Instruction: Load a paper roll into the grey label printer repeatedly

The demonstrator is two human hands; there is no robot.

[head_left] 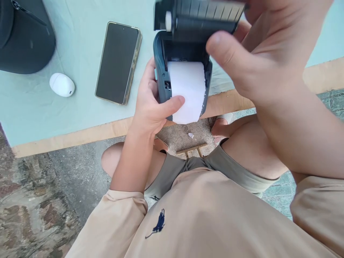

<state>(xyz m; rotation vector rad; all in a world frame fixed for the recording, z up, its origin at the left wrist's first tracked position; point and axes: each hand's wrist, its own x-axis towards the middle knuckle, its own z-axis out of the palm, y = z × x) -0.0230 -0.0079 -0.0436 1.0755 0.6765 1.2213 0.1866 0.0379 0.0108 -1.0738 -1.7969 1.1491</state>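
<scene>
Head view: left hand (150, 107) grips the open printer (161, 71) at the table's (40, 114) near edge, thumb across the paper roll (188, 89). Right hand (255, 61) clasps the raised lid (199, 14). Phone (118, 62) and white case (62, 85) lie further left.

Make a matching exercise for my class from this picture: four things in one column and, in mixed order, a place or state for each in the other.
Things:
1. paper roll
2. phone
3. white earbud case
4. printer lid

Places or states:
A. lying face up on the pale green table cover, screen dark
B. swung open, with the right hand on it
C. seated in the small printer, left hand thumb on the sheet
D. left of the phone, below the black cap

Pairs: 1-C, 2-A, 3-D, 4-B
</scene>
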